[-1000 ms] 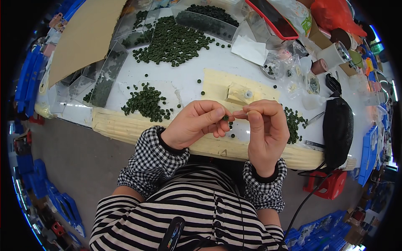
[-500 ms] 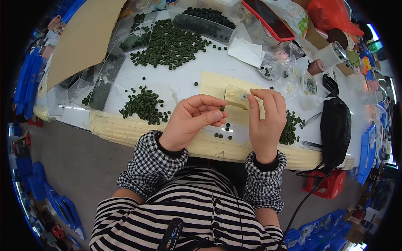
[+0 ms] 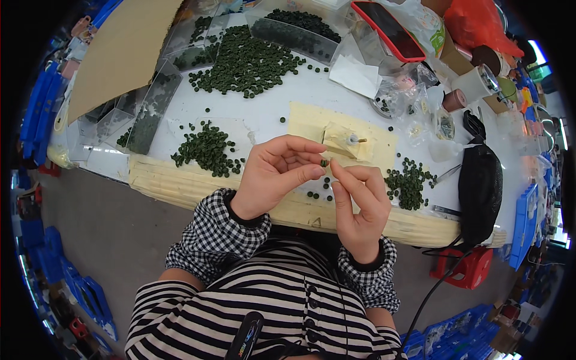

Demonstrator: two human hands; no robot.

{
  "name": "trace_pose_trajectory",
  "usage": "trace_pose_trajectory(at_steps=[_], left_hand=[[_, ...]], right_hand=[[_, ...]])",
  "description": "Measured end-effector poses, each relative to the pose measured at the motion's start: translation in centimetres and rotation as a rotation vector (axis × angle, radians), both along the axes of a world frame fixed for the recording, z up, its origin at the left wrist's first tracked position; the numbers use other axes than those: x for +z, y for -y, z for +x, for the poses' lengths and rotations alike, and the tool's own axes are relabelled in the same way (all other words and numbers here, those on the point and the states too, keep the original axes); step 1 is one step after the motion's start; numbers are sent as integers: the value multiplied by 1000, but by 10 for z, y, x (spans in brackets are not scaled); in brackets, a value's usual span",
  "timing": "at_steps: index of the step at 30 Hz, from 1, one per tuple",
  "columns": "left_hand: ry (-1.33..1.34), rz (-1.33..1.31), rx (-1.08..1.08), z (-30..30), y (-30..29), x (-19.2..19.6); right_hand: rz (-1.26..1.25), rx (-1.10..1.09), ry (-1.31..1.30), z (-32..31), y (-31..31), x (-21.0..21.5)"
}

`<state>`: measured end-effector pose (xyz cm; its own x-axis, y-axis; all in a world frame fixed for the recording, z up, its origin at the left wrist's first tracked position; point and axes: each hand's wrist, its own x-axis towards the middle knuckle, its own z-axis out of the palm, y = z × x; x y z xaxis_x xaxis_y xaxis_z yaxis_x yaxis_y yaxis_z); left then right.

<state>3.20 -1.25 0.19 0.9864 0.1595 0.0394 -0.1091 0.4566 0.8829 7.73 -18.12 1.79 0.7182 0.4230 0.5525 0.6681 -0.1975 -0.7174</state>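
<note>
Between the thumb and fingertips of my left hand (image 3: 279,174) is a small dark green disc (image 3: 324,162), held just over the front of the table. My right hand (image 3: 362,204) is close beside it, with the index fingertip at the disc's edge, touching or nearly so. Its thumb is apart from the index finger, and I see nothing between them. Behind the hands, a tape-wrapped block (image 3: 337,139) with a white fitting and a thin brass-coloured pin rests on a yellowish sheet (image 3: 303,117). Loose green discs lie below the fingers.
Green disc piles sit at left (image 3: 207,150), right (image 3: 410,186) and back (image 3: 246,63). Clear plastic trays (image 3: 294,39), cardboard (image 3: 120,54), a red-cased phone (image 3: 389,30) and a black pouch (image 3: 481,186) surround the work area. A padded edge (image 3: 168,183) runs along the front.
My right hand has moved from the block's white fitting toward me and left, to the disc in my left hand. The fitting's pin now shows. My left hand has barely moved.
</note>
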Motion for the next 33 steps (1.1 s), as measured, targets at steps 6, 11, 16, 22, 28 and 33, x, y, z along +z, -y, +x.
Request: trace_pose_trajectory(at_steps=[6,11,16,22,28,33], left_hand=[[29,0,-14,0,-1,-5],[99,28,-9,0,-2,-6],[155,133,30,1,-2,-8],[171,186,38,0,-2,-10],[146,108,-10,1,-1,-5],[154,75,-47,0,-3,-6]], right_hand=[[6,19,-36,-3,0,-1],[27,48,-33,-2,0,-3],[31,70,-62,-2,2,-1],[47,95,-79,-1,3,-3],[73,112,-163,-3,5,-1],[72,125,-132,-1,8,-2]])
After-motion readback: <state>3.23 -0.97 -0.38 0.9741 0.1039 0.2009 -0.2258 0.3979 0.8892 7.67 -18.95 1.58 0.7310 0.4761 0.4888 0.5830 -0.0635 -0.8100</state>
